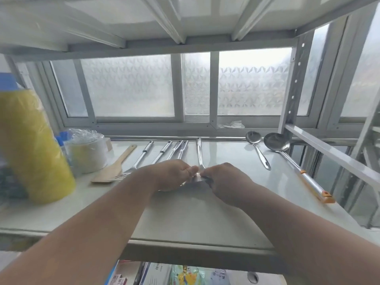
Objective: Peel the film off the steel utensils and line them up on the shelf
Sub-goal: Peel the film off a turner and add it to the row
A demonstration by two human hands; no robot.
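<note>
A steel spatula (198,153) lies on the white shelf (185,219) with its handle pointing toward the window. My left hand (172,175) and my right hand (224,182) meet over its blade, both pinching at it near the neck; the blade is mostly hidden under my fingers. To the left, several steel utensil handles (164,150) lie side by side, and a slotted blade (123,175) shows beside my left wrist. A steel spoon (258,149) and a ladle (287,153) with an orange-tipped handle lie at the right.
A wooden spatula (115,168) lies left of the steel ones. A big yellow bottle (30,145) and a plastic-wrapped white tub (88,155) stand at the left end. A frosted window (131,85) backs the shelf; a steel upright (292,89) stands at the right.
</note>
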